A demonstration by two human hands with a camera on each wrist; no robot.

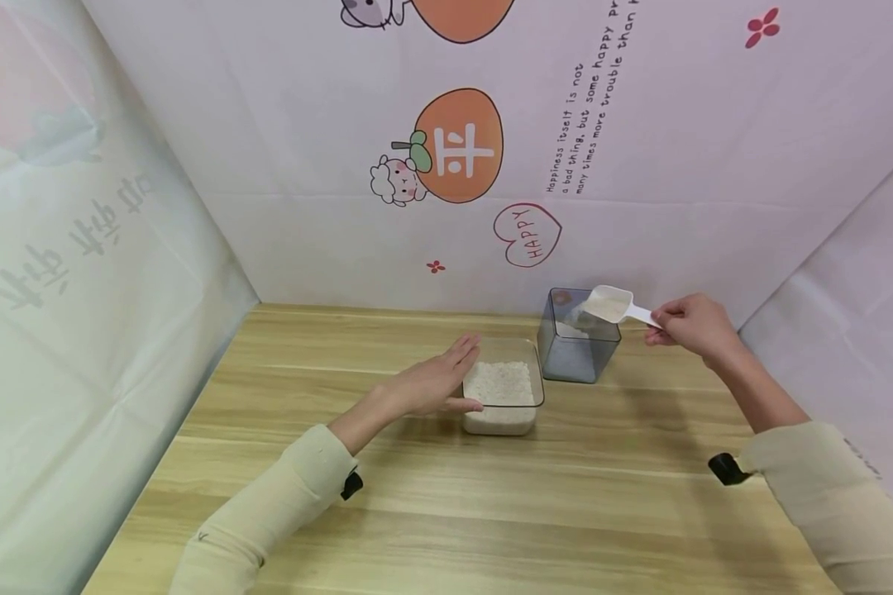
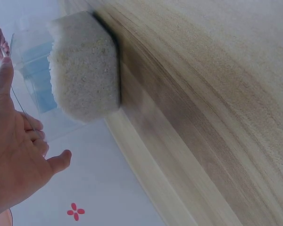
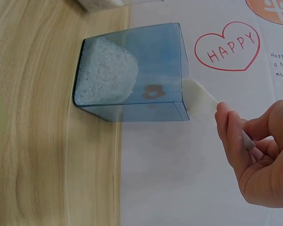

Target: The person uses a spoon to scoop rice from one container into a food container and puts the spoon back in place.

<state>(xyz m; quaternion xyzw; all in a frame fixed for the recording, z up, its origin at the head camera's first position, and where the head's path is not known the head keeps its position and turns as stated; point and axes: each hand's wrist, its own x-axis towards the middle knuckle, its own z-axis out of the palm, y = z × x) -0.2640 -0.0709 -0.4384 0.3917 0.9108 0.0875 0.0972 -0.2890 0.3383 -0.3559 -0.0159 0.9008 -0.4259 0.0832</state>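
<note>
on the table [image 1: 432, 512], before a printed sheet [image 1: 305, 207] | clear rice box [image 1: 502, 406] beside tinted bin [image 1: 573, 361] | my left hand [image 1: 432, 383], unclenched, touches box | my right hand [image 1: 695, 324] pinches white scoop [image 1: 608, 306], grain inside, over bin's rim

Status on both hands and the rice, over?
Left hand at side of clear container. Right hand gripping white scoop at mouth of blue-tinted container. Rice in both containers. No obstruction seen at either opening.
</note>
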